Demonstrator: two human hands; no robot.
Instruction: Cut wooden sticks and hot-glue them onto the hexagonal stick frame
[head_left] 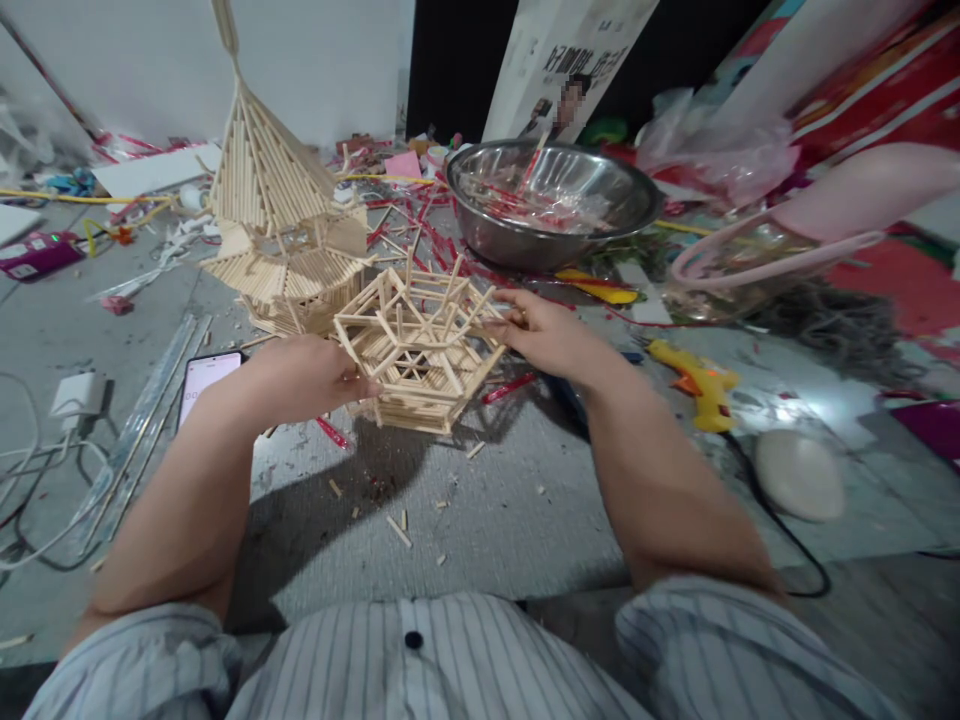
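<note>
A hexagonal frame of thin wooden sticks (pixel 417 345) stands on the grey floor in front of me. My left hand (pixel 304 375) is closed on its near left edge, fingers curled round the sticks. My right hand (pixel 544 330) pinches sticks at the frame's right rim. Just behind the frame rises a taller stick-built pagoda model (pixel 281 215) with a pointed roof.
A steel bowl (pixel 491 235) with red and clear scraps sits behind. A yellow glue gun (pixel 701 385) with a black cord lies at right, near a pale oval object (pixel 799 475). A phone (pixel 204 378), a charger (pixel 75 395) and cables lie at left. Stick offcuts litter the floor.
</note>
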